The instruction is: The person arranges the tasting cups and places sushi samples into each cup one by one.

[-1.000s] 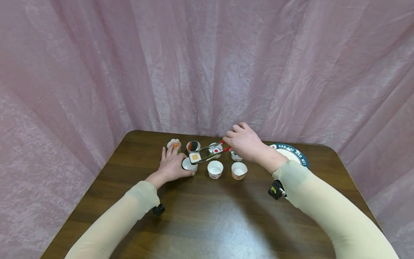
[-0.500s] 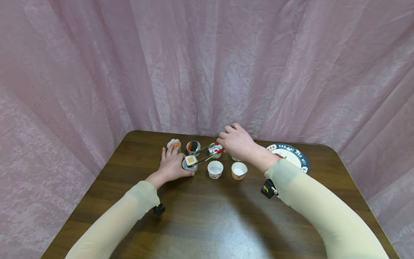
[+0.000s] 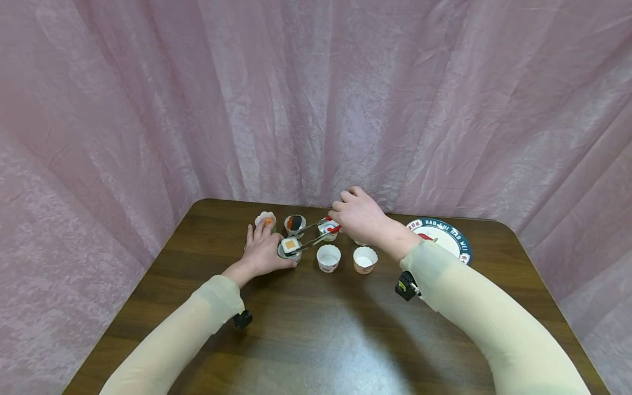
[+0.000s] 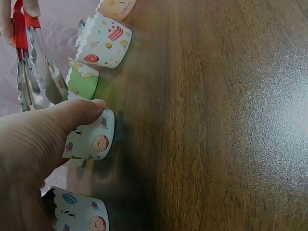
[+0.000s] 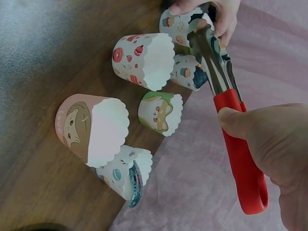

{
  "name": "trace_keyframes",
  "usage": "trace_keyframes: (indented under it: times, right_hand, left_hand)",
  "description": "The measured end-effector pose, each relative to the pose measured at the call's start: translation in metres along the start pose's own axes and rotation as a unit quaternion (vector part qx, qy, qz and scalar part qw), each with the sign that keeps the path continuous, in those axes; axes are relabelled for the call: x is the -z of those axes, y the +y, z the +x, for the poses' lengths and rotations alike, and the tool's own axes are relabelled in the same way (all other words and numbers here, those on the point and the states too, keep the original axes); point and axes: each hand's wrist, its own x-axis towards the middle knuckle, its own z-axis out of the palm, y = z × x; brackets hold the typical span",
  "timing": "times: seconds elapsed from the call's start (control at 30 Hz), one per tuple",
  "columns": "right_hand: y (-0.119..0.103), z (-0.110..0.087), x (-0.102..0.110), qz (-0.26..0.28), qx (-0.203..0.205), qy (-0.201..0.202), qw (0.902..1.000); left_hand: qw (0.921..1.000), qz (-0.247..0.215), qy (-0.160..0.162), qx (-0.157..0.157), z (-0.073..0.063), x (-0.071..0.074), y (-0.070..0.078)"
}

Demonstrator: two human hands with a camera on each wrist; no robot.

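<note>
My left hand [image 3: 261,255] grips a small white paper baking cup [image 4: 91,142] with printed fruit and doughnuts, at the left end of the front row. With my right hand [image 3: 362,216] I hold metal tongs with red handles [image 5: 238,154]. The tong tips pinch a white sushi roll piece [image 3: 290,244] with a yellow square centre, at the mouth of that cup. Whether the piece touches the cup's inside cannot be told. In the right wrist view, the tong ends largely hide the piece.
A white baking cup [image 3: 328,260] and a peach one [image 3: 365,261] stand to the right. Behind them, several cups hold food pieces, including a black-and-orange one [image 3: 295,223]. A plate [image 3: 463,241] with a blue-green rim lies at the table's right, bearing a red item [image 3: 425,237].
My right hand has moved left with the tongs, bringing the sushi piece from beside the cup to over its mouth. More of the plate shows now. My left hand has stayed still.
</note>
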Motion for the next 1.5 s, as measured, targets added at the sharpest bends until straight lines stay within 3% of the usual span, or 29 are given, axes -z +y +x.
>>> trace_keyframes:
  times: [0.33,0.9,1.3,1.5]
  right_hand:
    - [0.002,-0.003,0.001,0.000,-0.006,0.002,1.0000]
    - [0.020,-0.025,0.010,0.008,-0.032,-0.020,0.9993]
    - [0.030,-0.050,0.016,0.023,-0.055,-0.012,0.9981]
    - [0.040,-0.072,0.017,0.021,-0.074,-0.004,0.9970]
  left_hand:
    - [1.0000,0.000,-0.003,-0.001,0.001,-0.001,-0.001]
    - [1.0000,-0.006,-0.002,-0.006,-0.001,0.002,-0.003]
    - [0.9998,-0.010,-0.003,-0.019,-0.004,0.001,-0.010]
    - [0.9990,-0.011,0.015,-0.040,-0.010,0.015,-0.006]
